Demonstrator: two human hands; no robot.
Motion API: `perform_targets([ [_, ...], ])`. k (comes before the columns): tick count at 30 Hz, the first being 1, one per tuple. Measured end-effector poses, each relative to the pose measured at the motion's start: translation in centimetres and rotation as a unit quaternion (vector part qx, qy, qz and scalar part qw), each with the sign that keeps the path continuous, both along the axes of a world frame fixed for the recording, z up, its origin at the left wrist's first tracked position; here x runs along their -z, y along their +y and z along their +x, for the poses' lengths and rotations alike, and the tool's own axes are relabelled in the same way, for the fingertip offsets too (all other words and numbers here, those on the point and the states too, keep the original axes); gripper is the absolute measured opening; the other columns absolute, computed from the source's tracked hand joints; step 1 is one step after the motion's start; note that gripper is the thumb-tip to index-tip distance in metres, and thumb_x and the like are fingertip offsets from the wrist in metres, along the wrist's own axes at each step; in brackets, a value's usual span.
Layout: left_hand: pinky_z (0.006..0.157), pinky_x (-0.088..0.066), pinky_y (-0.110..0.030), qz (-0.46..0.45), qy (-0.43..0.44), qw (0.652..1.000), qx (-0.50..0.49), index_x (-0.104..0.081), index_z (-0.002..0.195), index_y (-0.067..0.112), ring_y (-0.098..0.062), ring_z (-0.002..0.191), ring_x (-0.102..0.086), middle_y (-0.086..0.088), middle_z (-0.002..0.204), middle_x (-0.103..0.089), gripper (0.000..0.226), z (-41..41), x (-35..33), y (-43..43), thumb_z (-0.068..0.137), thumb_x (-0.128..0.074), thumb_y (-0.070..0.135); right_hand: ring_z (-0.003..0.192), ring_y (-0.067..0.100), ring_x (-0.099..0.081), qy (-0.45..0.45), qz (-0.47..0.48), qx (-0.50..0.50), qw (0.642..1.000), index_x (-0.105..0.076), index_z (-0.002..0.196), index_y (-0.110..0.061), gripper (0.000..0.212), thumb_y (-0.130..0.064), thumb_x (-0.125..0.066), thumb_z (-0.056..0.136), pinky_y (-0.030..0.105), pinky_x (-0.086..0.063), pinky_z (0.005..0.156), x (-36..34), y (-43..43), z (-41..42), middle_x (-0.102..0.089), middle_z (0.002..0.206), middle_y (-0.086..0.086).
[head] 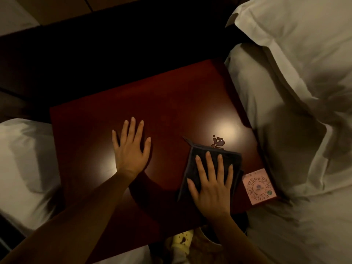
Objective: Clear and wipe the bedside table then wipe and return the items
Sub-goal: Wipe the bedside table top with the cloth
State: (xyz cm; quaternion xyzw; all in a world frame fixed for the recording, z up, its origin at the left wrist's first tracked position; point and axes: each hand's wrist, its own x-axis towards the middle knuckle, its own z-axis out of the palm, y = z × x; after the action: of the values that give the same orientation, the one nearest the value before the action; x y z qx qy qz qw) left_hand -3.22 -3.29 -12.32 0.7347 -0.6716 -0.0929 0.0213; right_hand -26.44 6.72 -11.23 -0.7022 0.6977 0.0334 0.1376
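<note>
Step in hand: wiping stage, by my judgement. The dark red glossy wooden tabletop [91,130] fills the centre of the frame and carries almost nothing.

Left grip [131,147]: fingers straight and spread, palm flat on the bare wood left of centre. Holds nothing; it looks like a brace.

Right grip [211,180]: fingers straight, spread apart, pressing flat on the folded dark grey cloth [191,159] at the lower right of the frame. Not curled round it, only bearing down.

Small dark puddle of liquid [219,141]: on the wood just above the cloth's upper edge, under a bright lamp reflection. It touches or nearly touches the cloth; I cannot tell which.

Pale pink square card with a printed code [259,185]: at the tabletop's lower right edge, just right of the cloth. Loose or stuck down, I cannot tell.

White rumpled bedding [285,111] borders the right side; a white pillow [24,159] lies at the left.

Next move, as I judge it: push the cloth up-frame through the puddle with even pressure, then sweep leftward over the unwiped area. My left grip must lift clear first. The card needs lifting or wiping round.
</note>
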Motion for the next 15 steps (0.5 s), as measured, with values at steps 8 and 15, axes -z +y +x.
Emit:
perform_targets([
  [8,0.117,0.008,-0.046,0.003,-0.005,1.0,-0.004,-0.013,0.148,0.031,-0.01,0.146,0.003,0.002,0.16,-0.01,0.057,-0.1,-0.2,0.0,0.095,-0.018,0.052,0.146,0.032,-0.007,0.003,-0.026,-0.052,0.998,-0.013,0.148,-0.03,0.069,-0.06,-0.029,0.088,0.058,-0.006,0.115,0.2,-3.7,-0.9,-0.02,0.157,0.004],
  [15,0.117,0.006,-0.046,-0.01,-0.003,1.0,-0.005,-0.016,0.147,0.032,-0.009,0.146,0.001,0.004,0.159,-0.012,0.056,-0.1,0.1,0.0,0.095,-0.021,0.051,0.146,0.029,-0.007,0.0,-0.039,-0.1,0.994,-0.013,0.147,-0.033,0.068,-0.062,-0.027,0.088,0.055,-0.001,0.116,0.4,-8.0,-1.5,-0.02,0.157,0.001],
])
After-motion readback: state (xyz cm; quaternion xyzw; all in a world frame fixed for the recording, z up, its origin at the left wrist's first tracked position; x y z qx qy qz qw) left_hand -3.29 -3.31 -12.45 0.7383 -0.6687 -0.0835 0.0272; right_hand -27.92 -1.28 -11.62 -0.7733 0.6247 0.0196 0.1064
